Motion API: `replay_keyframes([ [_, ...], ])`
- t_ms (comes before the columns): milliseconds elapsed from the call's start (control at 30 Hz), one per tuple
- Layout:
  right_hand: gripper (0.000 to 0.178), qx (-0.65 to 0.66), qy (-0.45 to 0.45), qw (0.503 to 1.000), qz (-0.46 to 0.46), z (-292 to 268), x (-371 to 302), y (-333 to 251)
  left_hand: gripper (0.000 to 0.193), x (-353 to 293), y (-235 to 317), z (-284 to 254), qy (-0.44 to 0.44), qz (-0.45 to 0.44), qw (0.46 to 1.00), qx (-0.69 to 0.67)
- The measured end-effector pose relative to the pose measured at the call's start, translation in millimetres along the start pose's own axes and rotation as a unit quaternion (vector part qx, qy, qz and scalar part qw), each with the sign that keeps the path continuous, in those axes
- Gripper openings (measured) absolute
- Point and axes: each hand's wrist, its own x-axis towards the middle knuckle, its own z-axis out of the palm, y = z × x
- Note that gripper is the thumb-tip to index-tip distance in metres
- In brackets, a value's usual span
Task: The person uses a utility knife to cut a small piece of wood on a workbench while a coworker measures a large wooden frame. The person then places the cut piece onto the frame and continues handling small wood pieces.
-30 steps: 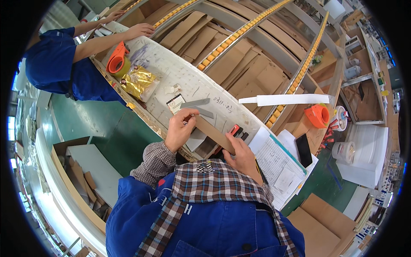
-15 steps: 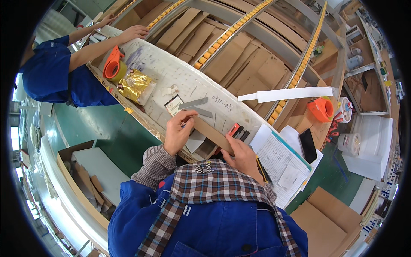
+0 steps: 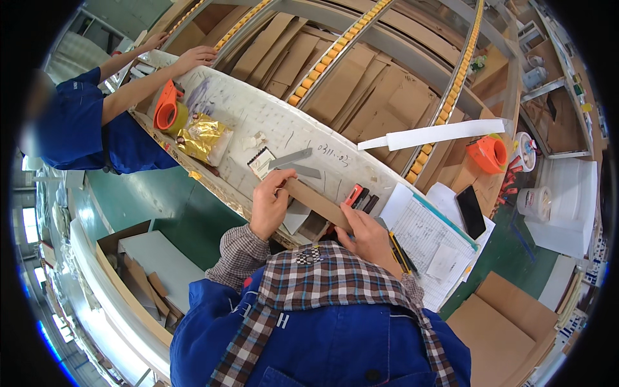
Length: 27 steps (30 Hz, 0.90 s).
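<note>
A narrow brown cardboard strip (image 3: pixel 317 201) spans the gap between my two hands, over the near edge of the white worktable. My left hand (image 3: pixel 268 205) pinches its left end between thumb and fingers. At the other end, my right hand (image 3: pixel 366 237) grips the strip with the thumb underneath. Just beyond my left hand lie two flat grey strips (image 3: pixel 293 158) and a small printed notepad (image 3: pixel 261 162). A red-and-black tool (image 3: pixel 353 193) rests close to my right fingertips.
Gold foil bag (image 3: pixel 205 138) and orange tape dispenser (image 3: pixel 169 109) sit left, near a co-worker's hands (image 3: pixel 193 59). Right are written sheets (image 3: pixel 425 242), a phone (image 3: pixel 471 211), another orange tape dispenser (image 3: pixel 488 155) and a long white strip (image 3: pixel 432 134). Yellow roller tracks (image 3: pixel 332 57) run beyond, over stacked cardboard (image 3: pixel 380 97).
My left fingers have curled in more closely at the strip's left end. The right hand keeps its hold. The whole view has shifted slightly.
</note>
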Motion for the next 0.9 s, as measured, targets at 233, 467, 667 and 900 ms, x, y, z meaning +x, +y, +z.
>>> replay_keyframes([
  [233,0.047,-0.005,0.009,1.0,-0.002,-1,0,-2,0.032,0,4,-1,-0.008,-0.018,1.0,0.019],
  [467,0.049,-0.01,0.018,1.0,-0.003,2,0,0,0.032,0,2,0,-0.01,-0.026,0.999,0.029],
  [667,0.049,0.009,0.029,0.999,-0.035,-3,3,0,0.03,-2,-3,2,0.02,-0.005,1.0,0.01],
  [900,0.041,0.034,0.049,0.995,-0.083,-1,6,1,0.027,-2,0,3,0.045,-0.001,0.999,0.023],
])
